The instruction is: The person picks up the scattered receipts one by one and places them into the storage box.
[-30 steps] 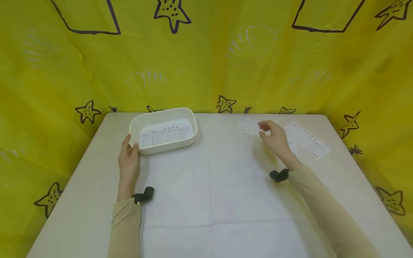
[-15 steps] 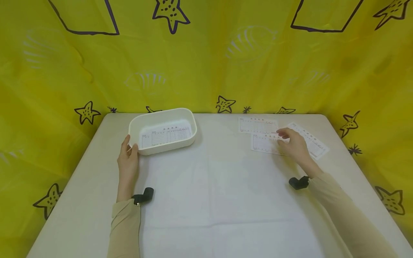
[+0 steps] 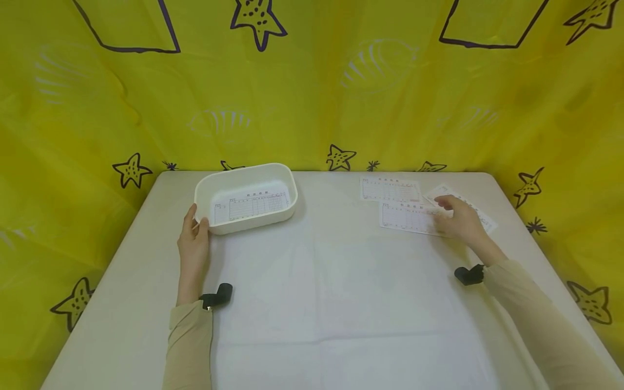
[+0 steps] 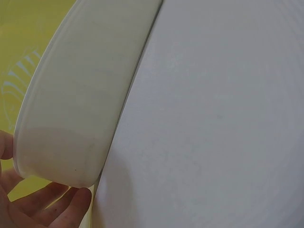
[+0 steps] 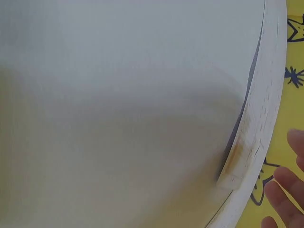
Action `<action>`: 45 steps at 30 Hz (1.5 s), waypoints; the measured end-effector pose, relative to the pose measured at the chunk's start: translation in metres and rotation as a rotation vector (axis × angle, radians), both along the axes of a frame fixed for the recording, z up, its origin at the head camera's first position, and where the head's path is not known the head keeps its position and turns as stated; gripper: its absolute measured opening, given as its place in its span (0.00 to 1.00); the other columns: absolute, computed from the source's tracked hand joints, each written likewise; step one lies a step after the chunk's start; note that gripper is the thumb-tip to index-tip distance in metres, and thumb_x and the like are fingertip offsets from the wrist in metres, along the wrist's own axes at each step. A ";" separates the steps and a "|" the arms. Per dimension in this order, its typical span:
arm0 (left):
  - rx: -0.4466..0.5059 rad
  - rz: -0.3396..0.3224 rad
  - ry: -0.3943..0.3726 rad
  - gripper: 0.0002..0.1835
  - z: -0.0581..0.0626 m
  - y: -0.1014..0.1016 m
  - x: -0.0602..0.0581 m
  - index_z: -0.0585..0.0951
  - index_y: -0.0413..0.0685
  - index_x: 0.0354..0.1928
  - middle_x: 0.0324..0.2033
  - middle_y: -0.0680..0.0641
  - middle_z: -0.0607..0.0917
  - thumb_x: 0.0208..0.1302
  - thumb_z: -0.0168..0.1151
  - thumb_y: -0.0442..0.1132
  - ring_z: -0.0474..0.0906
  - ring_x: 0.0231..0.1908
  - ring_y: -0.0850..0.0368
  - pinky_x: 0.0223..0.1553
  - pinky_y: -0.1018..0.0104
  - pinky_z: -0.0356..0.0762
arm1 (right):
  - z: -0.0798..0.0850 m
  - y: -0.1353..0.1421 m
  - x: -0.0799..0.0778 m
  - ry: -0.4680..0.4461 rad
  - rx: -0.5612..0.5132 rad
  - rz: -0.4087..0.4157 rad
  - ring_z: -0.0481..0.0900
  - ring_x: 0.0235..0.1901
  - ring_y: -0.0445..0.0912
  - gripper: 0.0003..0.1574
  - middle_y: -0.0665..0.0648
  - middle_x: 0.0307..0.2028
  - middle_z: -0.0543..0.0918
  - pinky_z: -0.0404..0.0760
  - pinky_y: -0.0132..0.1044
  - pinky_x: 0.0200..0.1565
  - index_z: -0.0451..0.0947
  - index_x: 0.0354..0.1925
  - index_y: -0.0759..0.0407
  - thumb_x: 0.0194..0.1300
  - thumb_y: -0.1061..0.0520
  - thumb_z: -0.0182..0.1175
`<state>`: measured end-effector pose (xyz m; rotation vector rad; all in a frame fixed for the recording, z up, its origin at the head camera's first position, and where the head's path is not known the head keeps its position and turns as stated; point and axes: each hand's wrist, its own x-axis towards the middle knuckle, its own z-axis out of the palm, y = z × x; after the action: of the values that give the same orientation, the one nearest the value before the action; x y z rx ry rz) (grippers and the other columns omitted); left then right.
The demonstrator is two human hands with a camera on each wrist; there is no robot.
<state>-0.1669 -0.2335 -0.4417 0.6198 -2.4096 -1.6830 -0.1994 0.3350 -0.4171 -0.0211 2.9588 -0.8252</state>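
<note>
Left hand (image 3: 193, 244) grips the left end of the white tray (image 3: 253, 222); right hand (image 3: 462, 221), fingers relaxed, is above printed slips (image 3: 402, 215), far right.

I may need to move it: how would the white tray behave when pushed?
The white tray should probably stay stiff: its walls keep an even shape. Being low and wide, it seems unlikely to tip. It may feel light, since only printed paper shows inside.

Right hand (image 3: 463, 221) has moved right from over the upper-left slip (image 3: 390, 190), uncovering that and more of the lower slip (image 3: 406, 218), and now blocks part of the slanted slip (image 3: 486, 221) at far right, sleeve (image 3: 546, 319) shifted along with it
</note>
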 end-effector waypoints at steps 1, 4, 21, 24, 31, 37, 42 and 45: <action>0.000 0.001 0.001 0.28 0.000 0.000 0.000 0.52 0.80 0.72 0.74 0.54 0.57 0.73 0.41 0.57 0.58 0.72 0.50 0.71 0.49 0.56 | 0.000 0.002 -0.001 -0.015 0.006 0.003 0.64 0.59 0.71 0.32 0.77 0.61 0.68 0.61 0.67 0.58 0.61 0.65 0.68 0.66 0.58 0.52; 0.000 0.002 0.007 0.28 0.000 0.000 -0.001 0.52 0.79 0.72 0.74 0.54 0.57 0.73 0.41 0.56 0.59 0.72 0.50 0.71 0.49 0.56 | -0.001 0.006 -0.003 -0.052 0.028 0.021 0.63 0.60 0.72 0.35 0.78 0.62 0.66 0.60 0.68 0.59 0.59 0.67 0.68 0.64 0.58 0.55; 0.004 0.001 0.009 0.27 -0.002 0.000 -0.002 0.53 0.80 0.72 0.74 0.54 0.56 0.73 0.41 0.56 0.58 0.72 0.49 0.72 0.49 0.55 | -0.009 0.015 -0.004 -0.107 0.188 0.088 0.64 0.57 0.75 0.47 0.77 0.61 0.67 0.62 0.69 0.51 0.52 0.69 0.67 0.58 0.55 0.61; 0.001 0.002 0.020 0.27 -0.003 0.001 -0.002 0.53 0.79 0.72 0.74 0.53 0.57 0.73 0.42 0.55 0.59 0.71 0.49 0.72 0.50 0.55 | -0.009 0.015 -0.004 -0.105 0.183 0.091 0.65 0.56 0.75 0.46 0.78 0.60 0.67 0.61 0.69 0.51 0.52 0.69 0.68 0.59 0.55 0.60; 0.001 0.005 0.029 0.27 -0.003 0.001 -0.002 0.54 0.78 0.72 0.74 0.51 0.58 0.73 0.42 0.54 0.60 0.71 0.48 0.71 0.50 0.56 | -0.009 0.012 0.000 -0.103 0.173 0.077 0.63 0.57 0.75 0.45 0.77 0.61 0.67 0.59 0.69 0.53 0.53 0.69 0.68 0.61 0.55 0.60; -0.001 0.002 0.032 0.28 -0.001 0.001 -0.002 0.54 0.77 0.73 0.74 0.50 0.58 0.73 0.42 0.54 0.59 0.71 0.47 0.71 0.50 0.56 | -0.009 0.009 0.002 -0.070 0.162 0.079 0.63 0.57 0.74 0.43 0.78 0.61 0.68 0.59 0.69 0.54 0.54 0.68 0.69 0.60 0.57 0.61; -0.007 -0.001 0.042 0.28 0.000 0.001 -0.001 0.53 0.74 0.73 0.74 0.49 0.58 0.73 0.42 0.54 0.60 0.71 0.46 0.71 0.49 0.57 | -0.010 0.007 0.003 -0.066 0.129 0.085 0.62 0.57 0.74 0.43 0.78 0.61 0.66 0.58 0.69 0.55 0.54 0.69 0.69 0.61 0.60 0.60; 0.003 0.000 0.039 0.28 -0.001 0.001 -0.001 0.53 0.74 0.73 0.73 0.47 0.59 0.73 0.42 0.54 0.60 0.71 0.46 0.71 0.49 0.57 | -0.013 0.005 0.002 -0.038 0.105 0.097 0.62 0.58 0.73 0.41 0.78 0.61 0.65 0.57 0.69 0.58 0.55 0.68 0.69 0.60 0.63 0.59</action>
<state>-0.1677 -0.2328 -0.4423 0.5813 -2.3812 -1.6828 -0.1970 0.3402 -0.4296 -0.1397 2.9339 -0.6501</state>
